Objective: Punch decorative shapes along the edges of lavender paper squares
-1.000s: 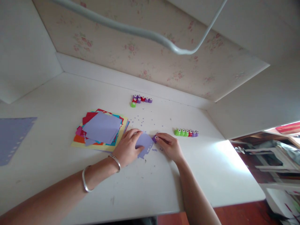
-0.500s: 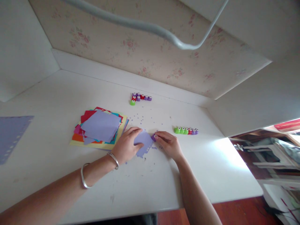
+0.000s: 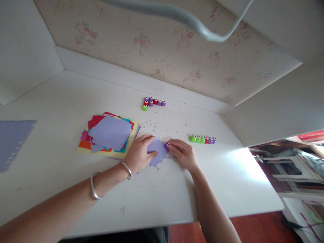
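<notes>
My left hand (image 3: 139, 153) holds a small sheet of purple paper (image 3: 156, 150) against the desk, thumb and fingers at its left side. The paper's lower right edge is ragged, with punched holes. At its right edge, my right hand (image 3: 184, 154) pinches a purple craft punch (image 3: 167, 145) with a white and dark button on top. The punch meets the paper's edge; how far the paper goes into it cannot be made out. Tiny purple paper cut-outs (image 3: 154, 127) lie scattered around both hands.
Left of my hands is a stack of coloured paper (image 3: 111, 131). A larger punched purple sheet (image 3: 15, 143) lies far left. Several more craft punches (image 3: 155, 101) stand near the back wall, and a row of punches (image 3: 203, 139) is at the right. A white cable (image 3: 177, 15) hangs overhead.
The view has shifted slightly. Both hands stay in nearly the same place, with the purple paper and the punch still held together.
</notes>
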The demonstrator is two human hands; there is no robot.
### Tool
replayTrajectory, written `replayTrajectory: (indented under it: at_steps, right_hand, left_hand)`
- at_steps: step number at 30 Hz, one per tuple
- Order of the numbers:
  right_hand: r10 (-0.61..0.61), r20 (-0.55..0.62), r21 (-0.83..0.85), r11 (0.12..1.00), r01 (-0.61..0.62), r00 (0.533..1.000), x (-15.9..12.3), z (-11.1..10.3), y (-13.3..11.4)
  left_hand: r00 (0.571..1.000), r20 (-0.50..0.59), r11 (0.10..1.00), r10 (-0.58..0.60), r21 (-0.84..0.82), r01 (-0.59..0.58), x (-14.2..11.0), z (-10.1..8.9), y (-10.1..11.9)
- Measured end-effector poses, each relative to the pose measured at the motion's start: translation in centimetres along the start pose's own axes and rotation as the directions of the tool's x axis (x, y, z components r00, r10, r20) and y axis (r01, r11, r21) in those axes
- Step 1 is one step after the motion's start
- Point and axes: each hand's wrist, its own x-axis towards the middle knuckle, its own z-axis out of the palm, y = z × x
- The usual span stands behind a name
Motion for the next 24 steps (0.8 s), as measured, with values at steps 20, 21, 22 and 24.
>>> replayTrajectory:
  at_steps: [20, 21, 22, 24]
  right_hand:
    - [0.124, 0.089, 0.056, 0.990, -0.129, 0.988, 0.58, -0.18, -0.32]
    - [0.140, 0.093, 0.060, 0.988, -0.146, 0.986, 0.62, -0.19, -0.28]
    - [0.158, 0.095, 0.062, 0.984, -0.164, 0.983, 0.68, -0.20, -0.25]
    - [0.193, 0.107, 0.065, 0.978, -0.200, 0.975, 0.86, -0.27, -0.24]
  left_hand:
    - [0.997, -0.033, 0.994, 0.063, 0.086, -0.060, -0.14, 0.37, -0.06]
    - [0.997, -0.034, 0.994, 0.066, 0.087, -0.063, -0.14, 0.38, -0.08]
    - [0.997, -0.035, 0.994, 0.068, 0.088, -0.065, -0.14, 0.38, -0.10]
    - [0.997, -0.035, 0.994, 0.068, 0.088, -0.065, -0.16, 0.36, -0.12]
